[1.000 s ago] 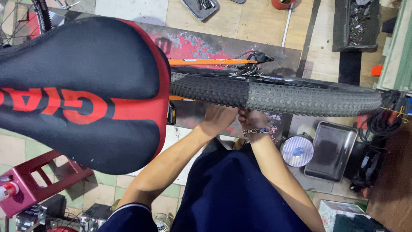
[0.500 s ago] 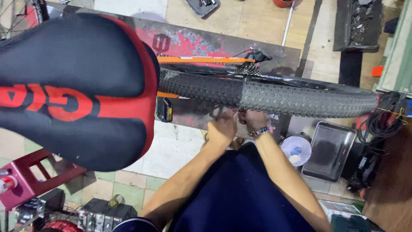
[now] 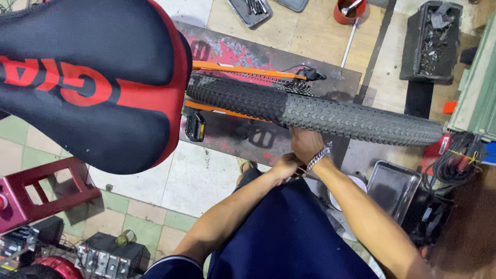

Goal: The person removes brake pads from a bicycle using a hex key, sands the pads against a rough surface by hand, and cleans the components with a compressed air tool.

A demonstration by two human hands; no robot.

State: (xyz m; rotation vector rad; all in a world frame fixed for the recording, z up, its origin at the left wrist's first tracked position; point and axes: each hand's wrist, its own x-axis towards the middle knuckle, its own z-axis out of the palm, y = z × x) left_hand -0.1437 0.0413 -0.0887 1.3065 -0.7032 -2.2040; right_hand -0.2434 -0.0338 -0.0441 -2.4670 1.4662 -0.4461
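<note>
A bicycle stands below me, with a black and red saddle (image 3: 88,82), an orange frame (image 3: 243,68), a chain (image 3: 268,80) and a knobbly black rear tyre (image 3: 330,116). My right hand (image 3: 305,144), with a metal bracelet on its wrist, rests against the near side of the tyre; its fingertips are hidden beneath the tyre. My left hand (image 3: 285,166) is curled closed just below it, close to my right wrist and clear of the tyre. What, if anything, it grips is not visible. My dark blue clothing fills the lower middle.
A black pedal (image 3: 195,126) hangs over a rusty metal floor plate (image 3: 232,51). A red stand (image 3: 31,191) sits lower left, a metal tray (image 3: 392,186) and coiled cable (image 3: 454,160) at right, a black crate of parts (image 3: 431,41) and a red cup (image 3: 349,10) at top.
My left hand has drawn back from the tyre and moved right, toward my right wrist. My right hand has stayed at the tyre. The view has shifted a little.
</note>
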